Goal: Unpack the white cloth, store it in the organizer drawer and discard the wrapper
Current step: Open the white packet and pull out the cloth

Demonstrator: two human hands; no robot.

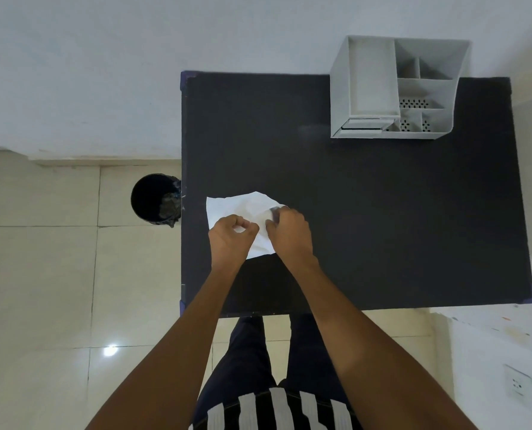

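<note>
A white cloth package [241, 207] lies on the black table [382, 212] near its left edge. My left hand [230, 240] pinches its near left part with curled fingers. My right hand [289, 232] grips its right side, where a bit of clear wrapper seems to show at the fingertips. Cloth and wrapper are hard to tell apart here. At the table's far right stands the grey organizer [394, 88], with its small drawer [363, 125] at the front lower left, slightly pulled out.
A black waste bin [153, 197] with crumpled material inside stands on the tiled floor right beside the table's left edge. A white wall runs behind the table. A wall socket [517, 384] is low at the right.
</note>
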